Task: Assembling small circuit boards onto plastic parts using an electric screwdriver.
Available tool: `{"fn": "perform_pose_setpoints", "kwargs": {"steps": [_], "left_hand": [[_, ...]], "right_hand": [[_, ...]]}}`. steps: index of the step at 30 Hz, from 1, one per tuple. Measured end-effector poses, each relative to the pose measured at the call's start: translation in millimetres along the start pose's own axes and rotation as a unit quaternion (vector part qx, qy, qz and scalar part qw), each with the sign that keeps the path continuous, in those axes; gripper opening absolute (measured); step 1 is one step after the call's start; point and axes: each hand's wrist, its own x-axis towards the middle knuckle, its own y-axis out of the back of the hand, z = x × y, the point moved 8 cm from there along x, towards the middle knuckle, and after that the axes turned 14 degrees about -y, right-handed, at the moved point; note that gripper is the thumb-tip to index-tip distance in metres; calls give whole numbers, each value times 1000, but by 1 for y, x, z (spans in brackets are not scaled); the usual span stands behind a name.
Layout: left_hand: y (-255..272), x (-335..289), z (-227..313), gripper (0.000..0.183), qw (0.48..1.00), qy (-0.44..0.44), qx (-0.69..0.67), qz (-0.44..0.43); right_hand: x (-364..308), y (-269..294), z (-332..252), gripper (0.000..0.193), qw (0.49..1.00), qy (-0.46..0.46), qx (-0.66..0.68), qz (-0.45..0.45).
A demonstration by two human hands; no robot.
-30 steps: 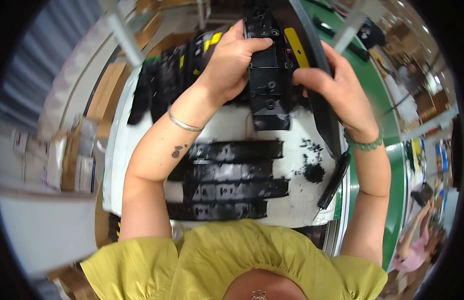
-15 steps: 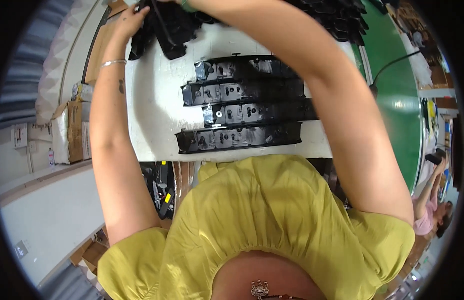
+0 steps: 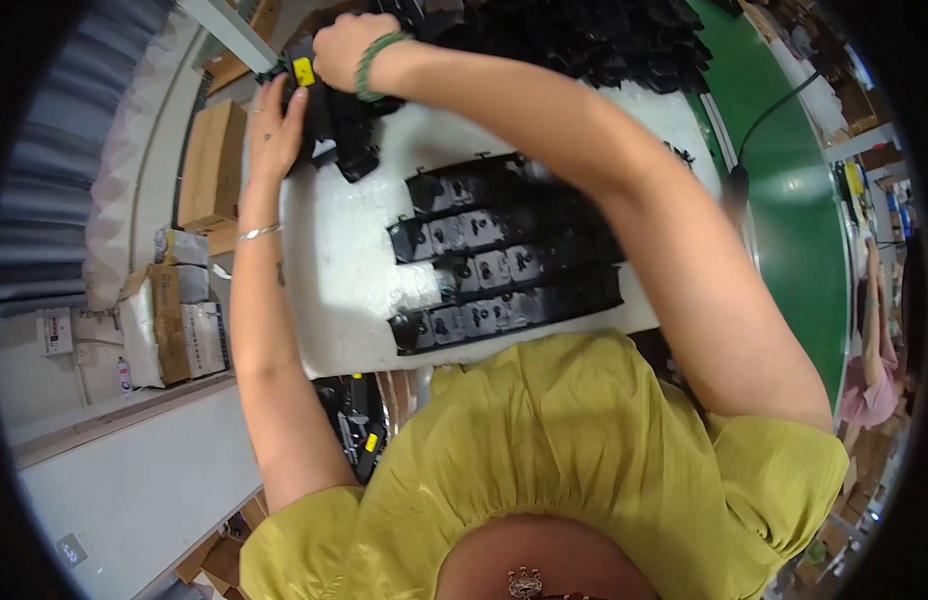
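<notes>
At the far left of the white table (image 3: 354, 290), my left hand (image 3: 274, 140) lies with fingers stretched out along the side of a stack of long black plastic parts (image 3: 346, 150). Close beside it, my right hand (image 3: 352, 52) is curled closed over the same stack; what its fingers grip is hidden. Between the two hands shows a yellow label (image 3: 304, 72) on a black surface. Nearer to me, several long black plastic trays (image 3: 504, 270) lie side by side, with small round fittings inside. My right forearm covers part of them.
A heap of black parts (image 3: 604, 45) fills the far side. A pale post (image 3: 229, 32) stands by my left hand. Cardboard boxes (image 3: 212, 165) line the left. At the right are a green surface (image 3: 794, 250), a black cable (image 3: 774, 110) and another person in pink (image 3: 872, 385).
My view has shifted, so the table sits lower and tilted. My right hand has come into view beside my left. My left hand has moved down along the stack, its fingers straightened.
</notes>
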Motion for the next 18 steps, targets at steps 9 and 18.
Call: {"fn": "perform_pose_setpoints", "kwargs": {"steps": [9, 18], "left_hand": [[9, -125, 166, 51, 947, 106, -297, -59], [-21, -144, 190, 57, 896, 145, -407, -102]], "right_hand": [[-157, -13, 156, 28, 979, 170, 97, -53], [-195, -3, 171, 24, 966, 165, 199, -23]]}}
